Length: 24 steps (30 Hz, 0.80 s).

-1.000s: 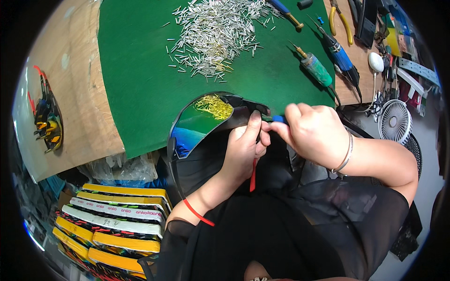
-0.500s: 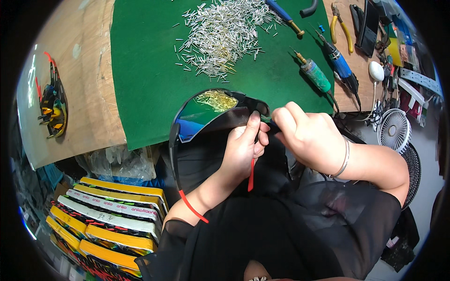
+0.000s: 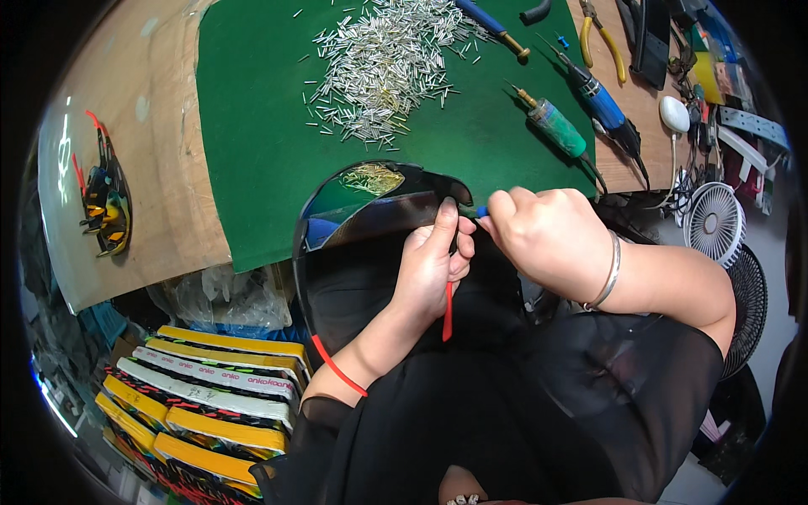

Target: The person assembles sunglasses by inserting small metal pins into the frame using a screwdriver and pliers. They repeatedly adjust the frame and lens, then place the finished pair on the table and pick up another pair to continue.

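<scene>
A pair of wraparound sunglasses [image 3: 370, 220], with a black frame, a mirrored lens and red temple tips, is held up over the near edge of the green mat. My left hand [image 3: 431, 257] pinches it beside the hinge at its right end, thumb on top. Close to that end, my right hand [image 3: 560, 240] is closed, knuckles up, around a small blue piece [image 3: 482, 212]. Only its blue end shows; the fingers hide the rest. One red tip crosses my left forearm, the other hangs below my left hand.
On the green mat [image 3: 252, 151] lies a pile of small metal pins [image 3: 379, 76]. To the right are a green-handled tool [image 3: 555, 126], a blue corded tool [image 3: 610, 114] and yellow pliers [image 3: 603, 42]. More sunglasses [image 3: 107, 206] lie left, above stacked yellow boxes [image 3: 227, 429]. A fan [image 3: 714, 223] stands right.
The sunglasses have tilted and shifted slightly left with my left hand. My right hand has turned a little, and a blue end now shows at its fingertips. The whole view has shifted slightly.
</scene>
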Tool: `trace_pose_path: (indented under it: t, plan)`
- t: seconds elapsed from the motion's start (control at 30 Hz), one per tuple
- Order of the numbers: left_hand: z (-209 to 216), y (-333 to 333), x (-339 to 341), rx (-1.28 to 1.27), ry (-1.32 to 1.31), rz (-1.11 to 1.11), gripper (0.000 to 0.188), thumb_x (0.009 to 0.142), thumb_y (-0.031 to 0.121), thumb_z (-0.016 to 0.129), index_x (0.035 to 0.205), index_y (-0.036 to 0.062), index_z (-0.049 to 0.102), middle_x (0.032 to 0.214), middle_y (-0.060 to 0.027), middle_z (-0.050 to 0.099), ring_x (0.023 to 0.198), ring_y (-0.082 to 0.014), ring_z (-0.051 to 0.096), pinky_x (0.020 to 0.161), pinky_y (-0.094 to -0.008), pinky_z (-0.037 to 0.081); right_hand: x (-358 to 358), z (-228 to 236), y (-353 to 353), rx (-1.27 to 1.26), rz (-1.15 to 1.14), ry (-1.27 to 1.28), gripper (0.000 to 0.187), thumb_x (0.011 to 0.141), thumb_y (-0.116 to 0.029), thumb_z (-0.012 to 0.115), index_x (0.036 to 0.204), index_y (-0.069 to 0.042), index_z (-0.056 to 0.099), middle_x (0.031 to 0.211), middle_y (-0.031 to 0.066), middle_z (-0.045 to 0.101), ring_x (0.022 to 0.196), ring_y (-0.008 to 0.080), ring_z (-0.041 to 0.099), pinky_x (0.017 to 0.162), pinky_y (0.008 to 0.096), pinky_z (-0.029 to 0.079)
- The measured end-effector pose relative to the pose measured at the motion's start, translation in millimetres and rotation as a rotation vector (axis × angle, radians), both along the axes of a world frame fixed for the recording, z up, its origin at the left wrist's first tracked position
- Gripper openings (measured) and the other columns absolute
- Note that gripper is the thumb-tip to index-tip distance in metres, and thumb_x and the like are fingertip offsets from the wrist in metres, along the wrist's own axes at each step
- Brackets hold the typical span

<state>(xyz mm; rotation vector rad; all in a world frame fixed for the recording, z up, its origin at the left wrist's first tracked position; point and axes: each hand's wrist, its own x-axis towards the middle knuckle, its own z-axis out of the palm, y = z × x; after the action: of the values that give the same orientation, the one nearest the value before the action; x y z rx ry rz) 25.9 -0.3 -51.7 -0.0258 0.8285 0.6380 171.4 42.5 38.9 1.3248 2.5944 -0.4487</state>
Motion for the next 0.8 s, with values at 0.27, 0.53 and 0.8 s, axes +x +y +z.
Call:
trace_pose_path:
  t: [0.27, 0.53, 0.8]
  plan:
    - [3.2, 1.6, 1.7, -0.035, 0.031, 0.007, 0.033, 0.092, 0.036, 0.044, 0.082, 0.0052, 0.05, 0.059, 0.0004, 0.048, 0.041, -0.0036, 0.033, 0.037, -0.0172, 0.023, 0.2, 1.3, -0.4, -0.012, 0.0, 0.023, 0.015, 0.073, -0.015, 0.056, 0.074, -0.003, 0.048, 0.063, 0.01, 0.054, 0.05, 0.0213, 0.059, 0.044, 0.0284, 0.048]
    - [2.0, 0.5, 0.8, -0.04, 0.03, 0.013, 0.034, 0.092, 0.037, 0.045, 0.082, 0.0047, 0.05, 0.059, 0.0, 0.048, 0.041, -0.0037, 0.032, 0.037, -0.0173, 0.022, 3.3, -0.8, -1.7, -0.055, -0.002, 0.015, 0.014, 0.074, -0.014, 0.055, 0.078, -0.003, 0.048, 0.066, 0.0089, 0.051, 0.049, 0.0206, 0.058, 0.042, 0.0288, 0.047]
    - [3.0, 1.3, 0.3, -0.046, 0.048, -0.005, 0.035, 0.091, 0.038, 0.045, 0.082, 0.004, 0.05, 0.059, -0.0001, 0.048, 0.041, -0.004, 0.032, 0.037, -0.0173, 0.022, 0.8, 0.6, 0.7, -0.01, -0.036, 0.069, 0.015, 0.075, -0.015, 0.055, 0.079, -0.004, 0.047, 0.067, 0.0095, 0.05, 0.049, 0.0207, 0.058, 0.041, 0.0294, 0.046]
